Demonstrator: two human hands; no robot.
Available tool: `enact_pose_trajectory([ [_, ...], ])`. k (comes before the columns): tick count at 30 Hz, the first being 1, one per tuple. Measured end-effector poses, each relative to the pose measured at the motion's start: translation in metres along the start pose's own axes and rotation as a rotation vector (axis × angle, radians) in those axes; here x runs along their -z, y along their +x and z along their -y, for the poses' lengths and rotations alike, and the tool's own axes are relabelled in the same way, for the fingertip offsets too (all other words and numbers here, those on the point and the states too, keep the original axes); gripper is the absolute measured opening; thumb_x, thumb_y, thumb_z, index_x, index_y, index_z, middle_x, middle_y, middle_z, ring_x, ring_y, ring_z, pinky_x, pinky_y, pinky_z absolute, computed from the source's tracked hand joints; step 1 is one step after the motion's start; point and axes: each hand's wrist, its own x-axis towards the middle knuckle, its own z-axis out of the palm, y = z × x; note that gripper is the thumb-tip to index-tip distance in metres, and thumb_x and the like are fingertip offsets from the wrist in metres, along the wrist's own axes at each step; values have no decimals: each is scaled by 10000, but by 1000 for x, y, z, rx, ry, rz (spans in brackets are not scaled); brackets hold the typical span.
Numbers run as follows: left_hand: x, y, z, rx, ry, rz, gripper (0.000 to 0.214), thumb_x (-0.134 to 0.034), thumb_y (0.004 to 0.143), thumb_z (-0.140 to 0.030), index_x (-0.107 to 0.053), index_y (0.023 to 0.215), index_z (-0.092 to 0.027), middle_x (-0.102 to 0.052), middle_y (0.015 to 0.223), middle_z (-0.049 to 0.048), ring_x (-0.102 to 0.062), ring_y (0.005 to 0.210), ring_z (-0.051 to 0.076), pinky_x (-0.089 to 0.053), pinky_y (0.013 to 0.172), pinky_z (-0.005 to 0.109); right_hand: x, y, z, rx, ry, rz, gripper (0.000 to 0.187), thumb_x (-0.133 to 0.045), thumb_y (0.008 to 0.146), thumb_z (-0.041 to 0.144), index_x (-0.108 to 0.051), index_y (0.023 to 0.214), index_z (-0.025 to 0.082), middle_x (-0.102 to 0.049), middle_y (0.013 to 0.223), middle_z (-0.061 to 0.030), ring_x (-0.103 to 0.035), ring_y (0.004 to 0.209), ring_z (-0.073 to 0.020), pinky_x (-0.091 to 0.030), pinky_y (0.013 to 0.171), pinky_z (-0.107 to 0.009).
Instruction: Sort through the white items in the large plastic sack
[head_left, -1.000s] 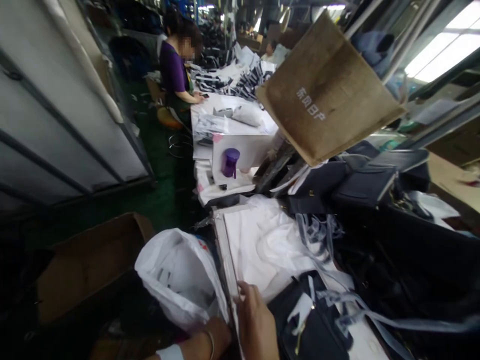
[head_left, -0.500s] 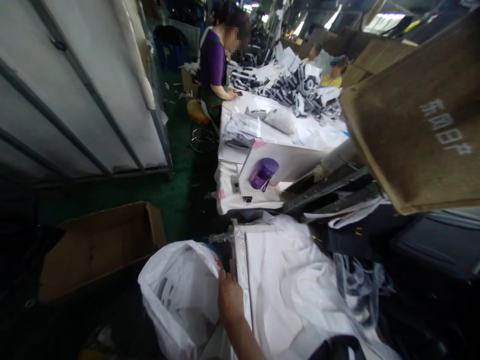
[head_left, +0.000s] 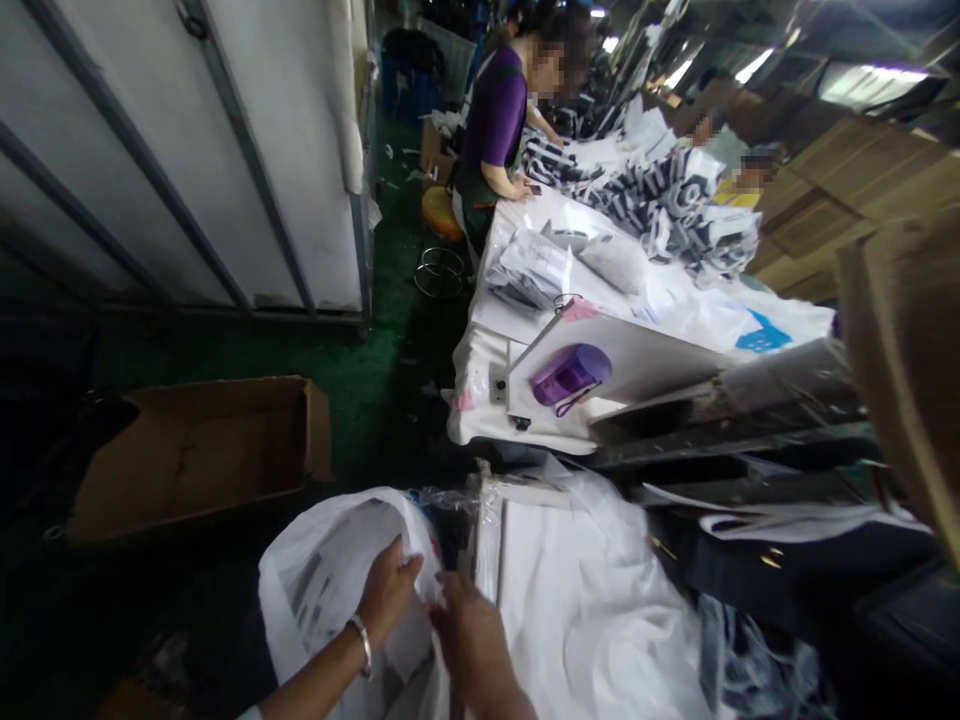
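A white plastic bag [head_left: 281, 590] stands with its mouth up, and several flat grey-and-white pieces [head_left: 319, 590] show inside it. My left hand [head_left: 388, 590], with a silver bangle at the wrist, reaches over the bag's mouth and pinches its right rim. Just beside it, my right hand [head_left: 469, 625] is closed on the same rim from the outer side, its fingertips partly hidden. White sheeting [head_left: 577, 600] lies over a stack at table height, to the right of my right hand.
An open cardboard box [head_left: 202, 450] sits on the green floor at left. Ahead, a table [head_left: 487, 310] carries a purple bottle [head_left: 574, 375], papers and a heap of grey-and-white pieces [head_left: 652, 190]. A person in purple [head_left: 495, 120] stands there. Brown cartons [head_left: 900, 370] crowd the right.
My left hand has come into view and taken hold of the bag's rim beside my right hand. The view has turned left, shifting the table and person rightward.
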Motion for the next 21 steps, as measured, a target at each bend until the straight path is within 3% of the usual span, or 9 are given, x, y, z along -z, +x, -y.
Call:
enact_pose_trajectory([
  [3, 1, 1, 5, -4, -21, 0, 139, -546, 739, -279, -477, 637, -214, -426, 546, -59, -411, 538, 146, -294, 540, 271, 46, 37, -10, 15, -118, -134, 269, -421, 977, 215, -539, 1219, 210, -671, 1060, -83, -620, 992, -223, -481, 866, -328],
  [6, -1, 2, 3, -17, -52, 45, 31, -531, 720, -216, -527, 694, -202, -476, 588, -51, -440, 567, 147, -321, 552, 262, 71, 84, -13, 103, -250, -122, 332, -407, 986, 263, -493, 1299, 194, -647, 1147, -108, -553, 1103, -255, -420, 933, -376],
  [9, -4, 4, 1, -25, -109, 103, 160, -521, 682, -152, -578, 825, -196, -563, 680, -33, -508, 639, 161, -384, 610, 265, 66, 120, -13, 190, -314, -16, 399, -490, 954, 331, -494, 1316, 163, -657, 1146, -142, -496, 1190, -292, -334, 1010, -443],
  [12, -5, 4, 3, 5, -203, 135, 261, -535, 625, -112, -585, 866, -200, -568, 686, -37, -506, 634, 160, -401, 617, 263, 54, 137, -18, 223, -322, 83, 285, -595, 892, 351, -648, 1072, 137, -711, 950, -149, -576, 1071, -302, -307, 1009, -473],
  [15, -7, 4, 7, 49, -278, 124, 244, -566, 581, -96, -579, 799, -204, -537, 647, -47, -499, 636, 159, -409, 630, 261, 52, 141, -26, 251, -297, 146, 168, -613, 878, 307, -674, 917, 155, -719, 886, -123, -624, 968, -273, -338, 958, -434],
  [21, -17, 7, 3, 66, -361, 84, 265, -568, 586, -98, -587, 830, -199, -543, 645, -41, -522, 655, 171, -428, 656, 276, 71, 134, -40, 302, -129, 167, 174, -547, 913, 279, -615, 1052, 198, -712, 987, -48, -617, 970, -213, -375, 894, -335],
])
